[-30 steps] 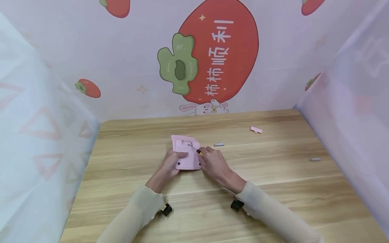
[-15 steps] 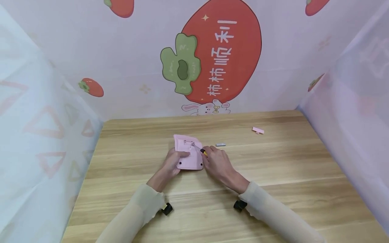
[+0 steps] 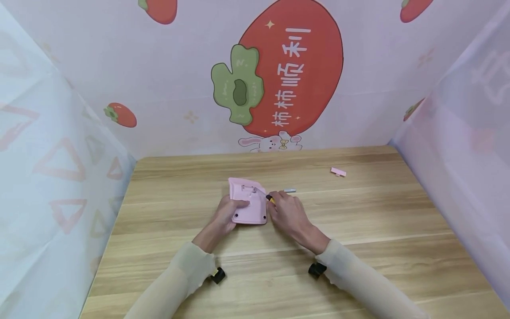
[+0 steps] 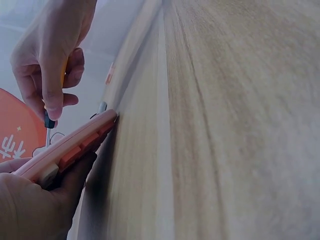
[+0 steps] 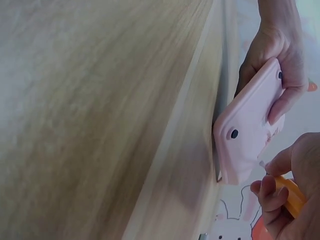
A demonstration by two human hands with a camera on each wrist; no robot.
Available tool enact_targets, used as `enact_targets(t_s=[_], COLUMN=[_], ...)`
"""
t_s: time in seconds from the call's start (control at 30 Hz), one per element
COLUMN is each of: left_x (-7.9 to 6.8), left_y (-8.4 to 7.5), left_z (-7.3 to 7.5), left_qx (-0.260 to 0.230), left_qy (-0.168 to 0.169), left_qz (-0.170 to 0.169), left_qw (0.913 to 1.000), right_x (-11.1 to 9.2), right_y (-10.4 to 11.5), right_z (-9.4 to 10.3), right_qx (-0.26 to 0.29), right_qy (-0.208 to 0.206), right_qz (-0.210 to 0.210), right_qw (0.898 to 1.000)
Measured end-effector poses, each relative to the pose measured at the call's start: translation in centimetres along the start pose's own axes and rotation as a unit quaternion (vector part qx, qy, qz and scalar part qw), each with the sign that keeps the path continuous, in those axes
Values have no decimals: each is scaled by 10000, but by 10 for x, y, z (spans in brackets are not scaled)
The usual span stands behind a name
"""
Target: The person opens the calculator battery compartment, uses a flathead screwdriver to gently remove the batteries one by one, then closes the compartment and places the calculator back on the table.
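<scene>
A pink calculator is held face down and tilted, its open battery compartment facing up. My left hand grips its left side, thumb across the back and fingers beneath. Coloured keys show on the underside in the left wrist view. My right hand holds a screwdriver by its yellow and black handle; in the right wrist view the orange-yellow handle lies within the curled fingers. The screwdriver's metal shaft points left, its tip at the right end of the compartment.
A small grey cylinder, battery-like, lies on the wooden table just beyond my right hand. Farther back to the right is a small pink cover with a tab. Printed cloth walls stand around the table's back and sides.
My right hand and the screwdriver have shifted slightly right relative to the calculator. A grey cylinder seen at the table's right one second ago no longer shows. My left hand keeps its grip.
</scene>
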State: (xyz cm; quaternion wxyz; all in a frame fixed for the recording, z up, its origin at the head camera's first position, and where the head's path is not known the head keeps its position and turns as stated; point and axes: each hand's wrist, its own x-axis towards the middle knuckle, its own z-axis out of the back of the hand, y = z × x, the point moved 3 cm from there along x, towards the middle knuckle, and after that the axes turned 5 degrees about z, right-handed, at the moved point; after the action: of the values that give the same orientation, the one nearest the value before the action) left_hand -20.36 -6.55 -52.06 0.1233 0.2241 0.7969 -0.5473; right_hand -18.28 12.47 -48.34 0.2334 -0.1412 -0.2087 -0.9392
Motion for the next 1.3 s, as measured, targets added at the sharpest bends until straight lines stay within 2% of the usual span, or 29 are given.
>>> enact_targets(t_s=[0.23,0.53,0.73,0.93,1.3], left_x=[0,-5,-7,-9,-11], left_y=[0,-1,-3,-4,-6], left_z=[3,5,5,6,7], left_qx=[-65,-90,-65,-106,-174], left_qy=[-75,-125,-99,-79,-14], left_qz=[3,17,-24,0,-26], left_qw=[10000,9999,9999,9999,9998], right_x=[-1,-4,-4,-5,-11], right_y=[-9,-35,-56,-75,-109], right_z=[10,27,38,45,45], right_qx=[1,-632,-589,-458,-552], right_qy=[-95,-279,-47,40,203], right_qz=[-178,-474,-895,-1092,-1431], right_qw=[9998,9965,9942,9930,9880])
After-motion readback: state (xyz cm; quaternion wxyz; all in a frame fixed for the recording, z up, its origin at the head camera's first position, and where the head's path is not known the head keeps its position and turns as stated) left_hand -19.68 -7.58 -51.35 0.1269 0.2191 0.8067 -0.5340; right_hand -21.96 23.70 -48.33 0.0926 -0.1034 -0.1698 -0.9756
